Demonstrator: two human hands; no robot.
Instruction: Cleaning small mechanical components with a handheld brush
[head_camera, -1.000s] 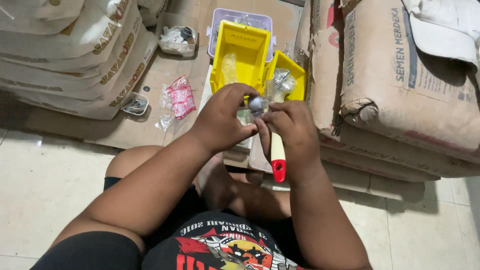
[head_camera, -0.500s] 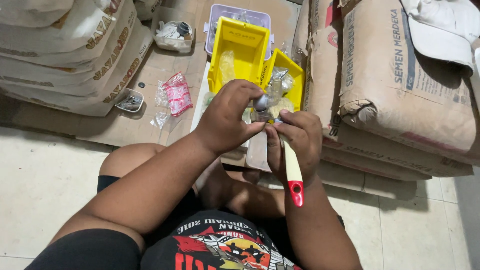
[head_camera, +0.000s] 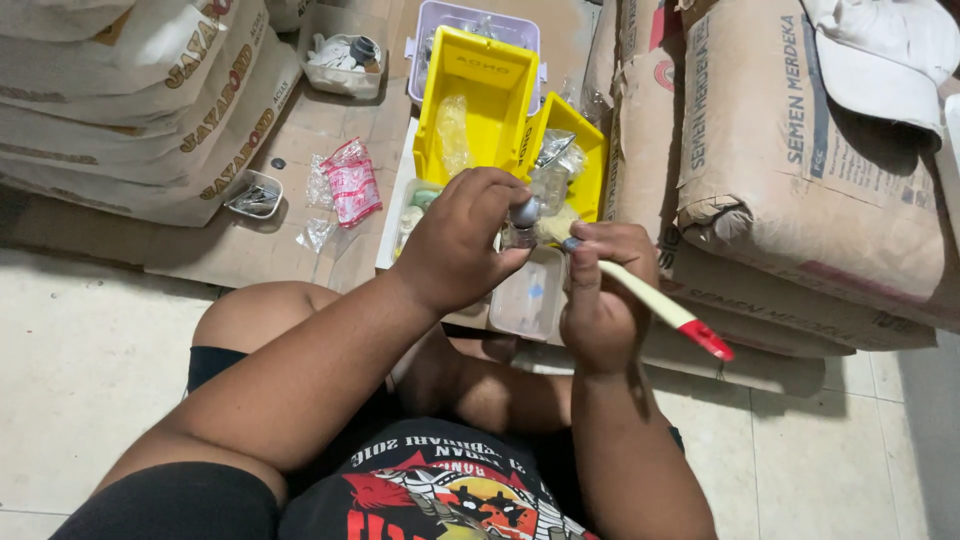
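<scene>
My left hand (head_camera: 462, 240) grips a small round silvery metal part (head_camera: 523, 214) between fingers and thumb, held over my lap. My right hand (head_camera: 598, 290) is closed on a paintbrush with a cream handle and red tip (head_camera: 662, 305); the bristle end (head_camera: 555, 230) meets the metal part, and the handle points down to the right. Both hands hover above a clear plastic tray (head_camera: 528, 300) in front of two yellow bins (head_camera: 478, 100).
Stacked cement sacks (head_camera: 800, 150) stand on the right and pale sacks (head_camera: 150, 90) on the left. On the cardboard lie a red-and-white packet (head_camera: 350, 185), a small clear tub of metal bits (head_camera: 254, 196), a tub with rags (head_camera: 345, 60) and a lilac box (head_camera: 470, 22).
My right hand has swung the brush handle from pointing down toward my lap to pointing out to the right. My left hand keeps hold of the metal part.
</scene>
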